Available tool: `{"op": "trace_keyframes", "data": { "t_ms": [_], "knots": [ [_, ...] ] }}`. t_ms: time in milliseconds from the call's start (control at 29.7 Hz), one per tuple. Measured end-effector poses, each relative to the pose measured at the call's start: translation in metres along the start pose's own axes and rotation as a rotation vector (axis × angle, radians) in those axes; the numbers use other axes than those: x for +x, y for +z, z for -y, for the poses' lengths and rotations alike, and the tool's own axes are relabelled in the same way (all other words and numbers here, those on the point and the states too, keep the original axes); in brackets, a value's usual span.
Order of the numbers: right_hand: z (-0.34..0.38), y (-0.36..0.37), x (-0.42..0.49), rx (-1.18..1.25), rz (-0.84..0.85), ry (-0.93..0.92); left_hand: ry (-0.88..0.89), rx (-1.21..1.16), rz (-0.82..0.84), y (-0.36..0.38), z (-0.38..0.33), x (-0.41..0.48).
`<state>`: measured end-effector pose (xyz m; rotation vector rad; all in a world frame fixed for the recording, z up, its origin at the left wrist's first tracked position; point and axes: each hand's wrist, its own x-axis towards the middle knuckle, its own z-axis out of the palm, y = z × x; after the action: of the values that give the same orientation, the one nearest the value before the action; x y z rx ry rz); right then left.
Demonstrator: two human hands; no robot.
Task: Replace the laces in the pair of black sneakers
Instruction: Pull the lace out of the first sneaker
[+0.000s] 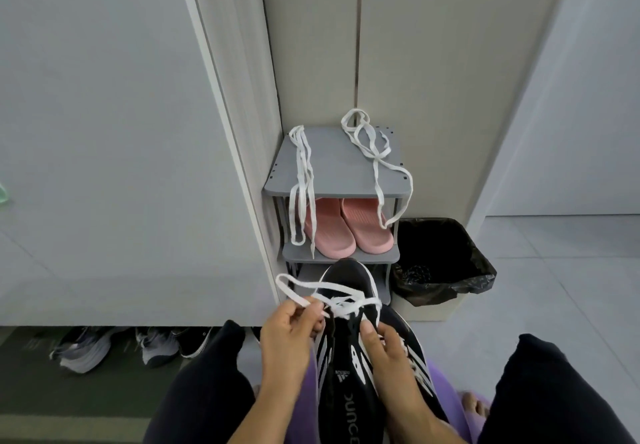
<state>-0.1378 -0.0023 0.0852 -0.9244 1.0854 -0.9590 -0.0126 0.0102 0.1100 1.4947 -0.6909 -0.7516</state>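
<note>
Head view: black sneaker [346, 402], white side stripes, held bottom centre, toe toward grey shoe rack [332, 166]. White lace [346, 305] crosses the eyelets. Left hand [287, 336] pinches the lace loop; right hand [388, 360] grips the sneaker's side.

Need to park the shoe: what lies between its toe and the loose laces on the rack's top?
Pink slippers on the rack's middle shelf, lace ends dangling in front, per the head view.

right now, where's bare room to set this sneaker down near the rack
The grey rack's top shelf is bare in its middle, between the left lace and the right lace. Floor tiles right of the bin are free. Crowded: the pink slippers' shelf and the shoes under the cabinet.
</note>
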Motion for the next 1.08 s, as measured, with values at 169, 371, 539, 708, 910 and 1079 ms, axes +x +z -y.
{"op": "trace_keyframes", "data": {
  "t_ms": [169, 371, 539, 708, 910, 1079],
  "knots": [
    [-0.001, -0.010, 0.002, -0.019, -0.025, 0.051, -0.108, -0.566, -0.282, -0.041, -0.012, 0.035],
    [0.002, -0.005, 0.001, -0.005, -0.007, 0.027, -0.294, -0.011, 0.182, -0.005, 0.011, -0.006],
    [0.002, -0.003, -0.002, -0.017, 0.009, 0.023, -0.040, 0.214, 0.240, -0.002, 0.018, -0.008],
    [0.008, -0.010, 0.004, -0.031, -0.071, 0.045, -0.212, -0.251, 0.031, -0.020, 0.005, 0.015],
    [0.010, -0.011, 0.002, -0.006, -0.039, 0.038, -0.094, 0.153, -0.021, -0.010, 0.011, 0.007],
    [0.007, -0.005, 0.000, -0.007, -0.001, 0.017, 0.184, 0.366, 0.085, 0.007, 0.023, -0.015]
  ]
}}
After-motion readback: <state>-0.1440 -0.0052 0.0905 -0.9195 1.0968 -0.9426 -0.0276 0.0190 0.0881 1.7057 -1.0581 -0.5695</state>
